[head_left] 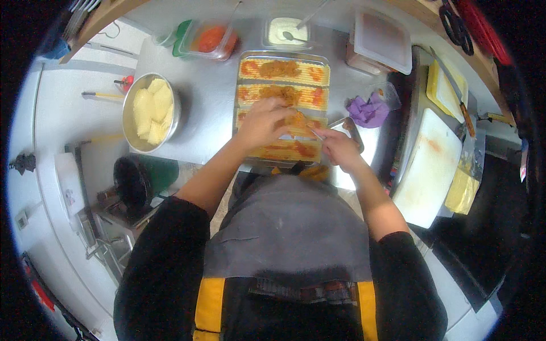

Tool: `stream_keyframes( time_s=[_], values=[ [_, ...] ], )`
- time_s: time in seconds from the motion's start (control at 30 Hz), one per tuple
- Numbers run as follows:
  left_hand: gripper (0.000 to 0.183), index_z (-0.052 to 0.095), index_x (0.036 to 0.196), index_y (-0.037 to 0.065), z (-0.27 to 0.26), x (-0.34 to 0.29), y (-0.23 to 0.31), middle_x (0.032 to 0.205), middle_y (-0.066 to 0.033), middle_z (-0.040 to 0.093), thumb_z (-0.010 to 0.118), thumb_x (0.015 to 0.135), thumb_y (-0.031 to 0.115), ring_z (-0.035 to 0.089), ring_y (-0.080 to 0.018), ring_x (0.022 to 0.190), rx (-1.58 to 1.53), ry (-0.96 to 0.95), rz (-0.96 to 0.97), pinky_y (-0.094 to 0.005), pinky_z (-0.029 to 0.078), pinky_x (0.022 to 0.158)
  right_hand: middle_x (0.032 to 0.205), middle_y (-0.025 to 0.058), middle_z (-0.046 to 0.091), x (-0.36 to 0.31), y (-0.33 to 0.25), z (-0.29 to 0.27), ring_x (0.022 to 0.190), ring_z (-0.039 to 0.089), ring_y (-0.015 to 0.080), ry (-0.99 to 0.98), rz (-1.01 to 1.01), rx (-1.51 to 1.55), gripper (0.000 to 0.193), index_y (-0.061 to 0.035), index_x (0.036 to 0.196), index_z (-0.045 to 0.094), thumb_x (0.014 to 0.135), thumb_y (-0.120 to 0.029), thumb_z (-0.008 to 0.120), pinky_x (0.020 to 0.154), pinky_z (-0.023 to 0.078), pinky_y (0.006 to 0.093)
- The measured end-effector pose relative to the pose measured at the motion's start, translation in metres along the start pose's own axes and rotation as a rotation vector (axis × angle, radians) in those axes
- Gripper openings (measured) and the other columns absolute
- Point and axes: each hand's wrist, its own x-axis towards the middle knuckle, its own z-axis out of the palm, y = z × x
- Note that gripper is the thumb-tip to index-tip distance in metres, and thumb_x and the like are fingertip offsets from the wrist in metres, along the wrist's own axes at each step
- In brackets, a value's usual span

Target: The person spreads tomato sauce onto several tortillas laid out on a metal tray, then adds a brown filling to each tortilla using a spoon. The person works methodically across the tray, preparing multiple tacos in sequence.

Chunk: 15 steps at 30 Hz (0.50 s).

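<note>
A metal tray (pixel 325 58) in front of me holds several ridged pasta strips (pixel 248 69) topped with orange-brown filling (pixel 278 69) and red sauce patches. My left hand (pixel 264 124) reaches over the third strip from the back, fingers stretched out toward the filling there; its fingertips are partly blurred. From the right, my right hand (pixel 339 149) grips the thin metal handle of a spoon (pixel 314 133). The spoon's front end meets the filling by my left fingertips, and its shape is hard to make out.
Left stands a metal bowl (pixel 129 122) of pale yellow pasta sheets. Behind the tray are tubs of red sauce (pixel 211 40) and white food (pixel 280 34), plus a lidded container (pixel 382 45). Right lie a purple cloth (pixel 368 111), small metal tray (pixel 355 135), cutting board (pixel 429 170) and long knife (pixel 452 85).
</note>
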Motion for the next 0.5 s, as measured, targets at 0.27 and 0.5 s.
stream_keyframes(
  time_s=[0.27, 0.5],
  values=[
    [0.021, 0.077, 0.096, 0.017, 0.012, 0.022, -0.001, 0.120, -0.0070, 0.062, 0.083, 0.076, 0.019, 0.055, -0.0315, 0.119, -0.009, -0.041, 0.051, -0.0461, 0.044, 0.101, 0.066, -0.0071, 0.040, 0.028, 0.002, 0.015, 0.050, 0.035, 0.0057, -0.016, 0.008, -0.060, 0.047, -0.0097, 0.147, 0.061, 0.101, -0.013, 0.050, 0.043, 0.025, 0.0251],
    [0.013, 0.078, 0.093, 0.016, 0.032, 0.030, -0.013, 0.122, -0.0069, 0.063, 0.081, 0.080, 0.016, 0.056, -0.0312, 0.121, 0.010, -0.178, 0.001, -0.0472, 0.043, 0.104, 0.084, 0.0065, 0.067, 0.029, 0.000, 0.023, 0.065, 0.059, 0.0164, 0.073, -0.033, -0.140, 0.051, -0.0091, 0.142, 0.067, 0.096, -0.007, 0.046, 0.056, 0.048, 0.0330]
  ],
)
